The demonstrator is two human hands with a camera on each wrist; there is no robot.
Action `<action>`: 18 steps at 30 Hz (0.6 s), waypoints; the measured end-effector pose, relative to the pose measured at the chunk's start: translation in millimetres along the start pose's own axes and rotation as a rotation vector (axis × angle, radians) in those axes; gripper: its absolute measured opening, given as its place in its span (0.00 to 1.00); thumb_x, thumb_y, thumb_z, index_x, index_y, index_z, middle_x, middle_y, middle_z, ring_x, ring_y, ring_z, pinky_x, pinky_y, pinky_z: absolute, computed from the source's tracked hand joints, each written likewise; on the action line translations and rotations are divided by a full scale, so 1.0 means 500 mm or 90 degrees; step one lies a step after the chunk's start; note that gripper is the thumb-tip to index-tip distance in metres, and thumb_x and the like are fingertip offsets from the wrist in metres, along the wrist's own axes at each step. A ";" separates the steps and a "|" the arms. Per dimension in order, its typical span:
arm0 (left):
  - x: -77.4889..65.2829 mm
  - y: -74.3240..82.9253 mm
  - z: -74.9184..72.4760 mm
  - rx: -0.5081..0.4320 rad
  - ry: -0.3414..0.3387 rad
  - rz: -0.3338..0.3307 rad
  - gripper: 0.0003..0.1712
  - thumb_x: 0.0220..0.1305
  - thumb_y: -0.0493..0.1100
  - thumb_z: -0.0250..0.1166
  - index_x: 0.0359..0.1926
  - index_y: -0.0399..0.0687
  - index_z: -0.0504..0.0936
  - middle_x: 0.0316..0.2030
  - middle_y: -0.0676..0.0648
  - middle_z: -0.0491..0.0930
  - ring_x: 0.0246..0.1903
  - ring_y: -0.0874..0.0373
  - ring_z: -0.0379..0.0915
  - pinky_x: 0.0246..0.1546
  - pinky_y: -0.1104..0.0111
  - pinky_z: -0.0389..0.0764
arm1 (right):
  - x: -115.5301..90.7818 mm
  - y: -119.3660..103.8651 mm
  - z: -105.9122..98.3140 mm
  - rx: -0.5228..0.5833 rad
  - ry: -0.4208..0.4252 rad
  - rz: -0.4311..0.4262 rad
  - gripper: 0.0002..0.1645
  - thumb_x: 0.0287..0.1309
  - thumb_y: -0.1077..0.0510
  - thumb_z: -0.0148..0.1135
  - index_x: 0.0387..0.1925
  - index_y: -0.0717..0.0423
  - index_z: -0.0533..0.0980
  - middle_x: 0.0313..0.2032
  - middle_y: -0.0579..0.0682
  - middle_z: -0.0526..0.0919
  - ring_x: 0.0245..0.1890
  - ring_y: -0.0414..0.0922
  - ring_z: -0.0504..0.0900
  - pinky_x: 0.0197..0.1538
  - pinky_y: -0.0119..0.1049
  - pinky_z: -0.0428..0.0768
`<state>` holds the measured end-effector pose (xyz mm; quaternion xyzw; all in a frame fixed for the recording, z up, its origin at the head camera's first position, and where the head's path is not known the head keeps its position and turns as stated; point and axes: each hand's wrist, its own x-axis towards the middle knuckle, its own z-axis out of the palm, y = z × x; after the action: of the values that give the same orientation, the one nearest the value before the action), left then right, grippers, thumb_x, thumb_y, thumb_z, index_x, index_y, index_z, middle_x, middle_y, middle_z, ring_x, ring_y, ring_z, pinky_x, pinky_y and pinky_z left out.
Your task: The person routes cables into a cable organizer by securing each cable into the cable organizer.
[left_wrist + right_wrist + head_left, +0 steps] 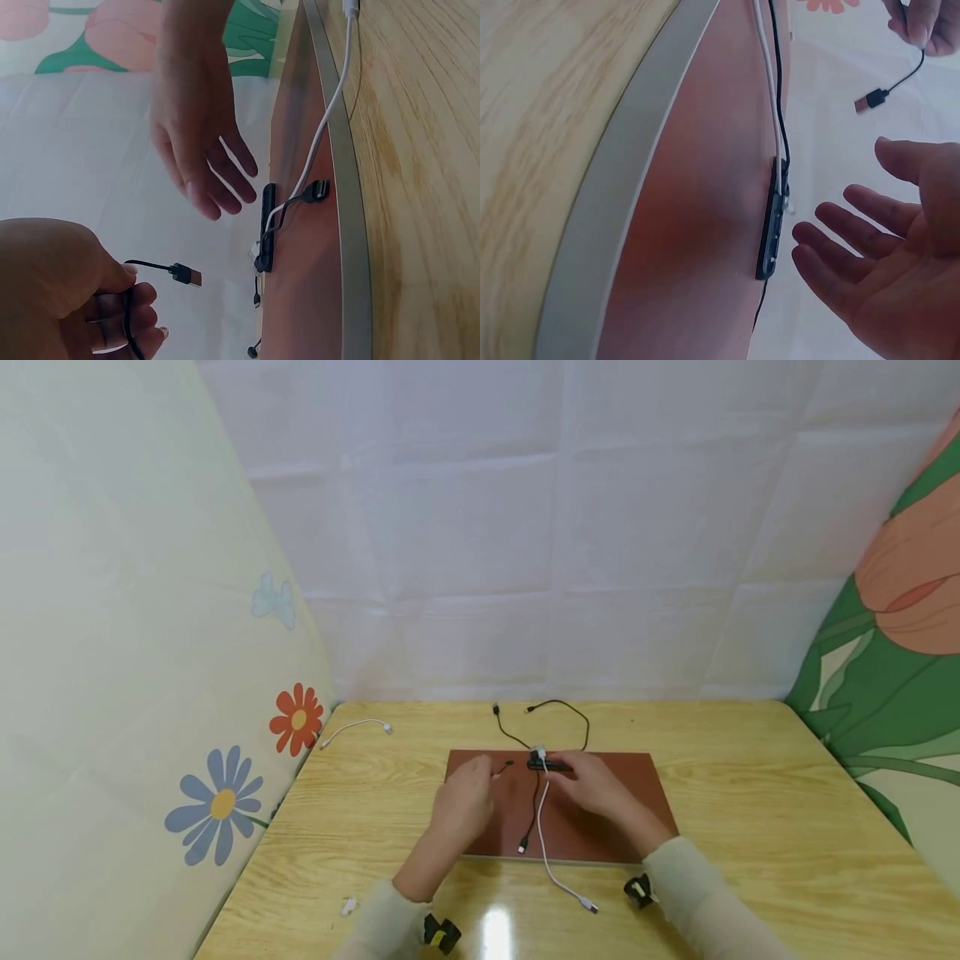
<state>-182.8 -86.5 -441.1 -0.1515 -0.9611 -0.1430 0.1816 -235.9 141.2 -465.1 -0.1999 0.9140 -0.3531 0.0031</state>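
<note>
My left hand point(465, 797) pinches a thin black USB cable point(182, 274); its plug sticks out past the thumb, above the brown board point(480, 835). Fingers loosely spread and holding nothing, my right hand point(592, 787) hovers beside a black USB hub point(772, 225). The hub rests on the board near its far edge. From the hub's left end a white cable point(546, 852) runs toward the near edge of the table, and a short black cable point(531, 831) lies next to it with its plug on the board.
Behind the board, black cables point(588, 722) lie curved on the wooden table point(750, 793). A short white cable point(356, 723) is at the far left. Near the left sleeve sits a small white piece point(349, 906). Cloth walls stand behind and at both sides.
</note>
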 end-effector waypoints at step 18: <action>0.020 0.050 0.017 -0.036 -0.060 0.017 0.05 0.69 0.39 0.66 0.38 0.51 0.76 0.33 0.53 0.77 0.32 0.59 0.76 0.20 0.70 0.73 | 0.016 -0.025 0.018 0.175 -0.015 0.087 0.26 0.79 0.48 0.46 0.44 0.61 0.85 0.42 0.56 0.89 0.46 0.52 0.86 0.58 0.53 0.78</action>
<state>-185.8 -58.7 -439.4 -0.1759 -0.9621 -0.1602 0.1333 -237.7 124.2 -462.8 -0.1393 0.8682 -0.4719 0.0648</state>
